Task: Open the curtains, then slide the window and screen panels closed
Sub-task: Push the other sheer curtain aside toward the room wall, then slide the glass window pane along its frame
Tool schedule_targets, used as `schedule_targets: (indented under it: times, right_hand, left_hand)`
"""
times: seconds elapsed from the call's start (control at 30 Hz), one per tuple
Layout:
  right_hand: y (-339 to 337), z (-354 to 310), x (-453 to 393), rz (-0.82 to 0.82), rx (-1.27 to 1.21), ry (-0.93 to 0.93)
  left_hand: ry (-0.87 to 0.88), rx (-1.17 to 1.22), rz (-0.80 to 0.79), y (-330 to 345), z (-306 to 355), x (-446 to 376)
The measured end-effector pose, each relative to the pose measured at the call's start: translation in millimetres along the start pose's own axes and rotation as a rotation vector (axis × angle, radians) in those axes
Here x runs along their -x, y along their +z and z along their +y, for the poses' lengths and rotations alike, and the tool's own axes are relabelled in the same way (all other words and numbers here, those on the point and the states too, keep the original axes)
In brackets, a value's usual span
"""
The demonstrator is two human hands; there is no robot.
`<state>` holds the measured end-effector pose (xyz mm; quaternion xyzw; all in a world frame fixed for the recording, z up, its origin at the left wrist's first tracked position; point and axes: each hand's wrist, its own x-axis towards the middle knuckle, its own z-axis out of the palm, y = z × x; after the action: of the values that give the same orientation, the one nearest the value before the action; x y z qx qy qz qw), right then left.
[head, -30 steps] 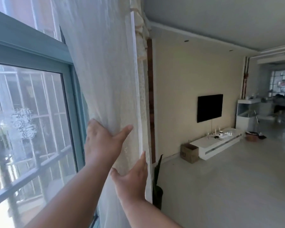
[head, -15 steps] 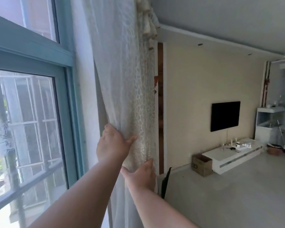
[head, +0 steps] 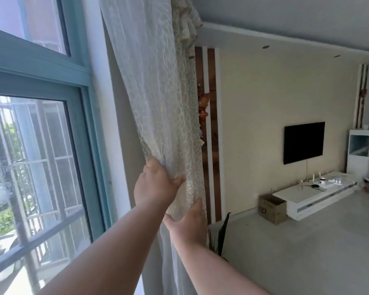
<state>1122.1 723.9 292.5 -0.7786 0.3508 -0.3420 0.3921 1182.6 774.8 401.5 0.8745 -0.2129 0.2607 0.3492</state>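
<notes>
A sheer white curtain (head: 156, 86) hangs bunched in a narrow column beside the window's right edge, against the white wall strip. My left hand (head: 156, 184) grips its gathered folds, fingers wrapped into the fabric. My right hand (head: 190, 222) presses the lower folds from the right, palm against the cloth, thumb spread. The teal-framed window (head: 90, 133) fills the left side, its glass pane uncovered, with metal bars and greenery outside.
A dark plant (head: 221, 237) stands on the floor just right of the curtain. Further along the beige wall are a cardboard box (head: 272, 208), a low white TV stand (head: 313, 194) and a wall-mounted black TV (head: 304, 142). Grey floor stretches to the right.
Both hands have pushed the curtain rightward, off the window frame, bunching it tighter against the wall. My left hand has closed on the folds. The view has turned slightly left.
</notes>
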Motion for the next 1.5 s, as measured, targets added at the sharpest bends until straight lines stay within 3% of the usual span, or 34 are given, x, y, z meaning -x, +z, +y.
schedule_targets:
  times: [0.2,0.5,0.77,1.3,1.5]
  right_hand:
    - [-3,0,23,0.024,0.057,-0.049]
    - [-10,-1,67,-0.025,-0.092,-0.133]
    - [3,-15,141,0.055,-0.183,-0.352]
    - [75,-62,305,-0.362,-0.304,-0.262]
    - [94,-78,359,-0.411,-0.396,-0.267]
  left_hand:
    - [0.023,-0.012,-0.015,-15,-2,15]
    - [-0.032,-0.038,-0.130,-57,-36,43]
    - [-0.024,-0.085,-0.139,-118,-84,70]
    - [0.075,-0.365,-0.135,-277,-191,167]
    - [0.156,-0.520,-0.119,-321,-206,189]
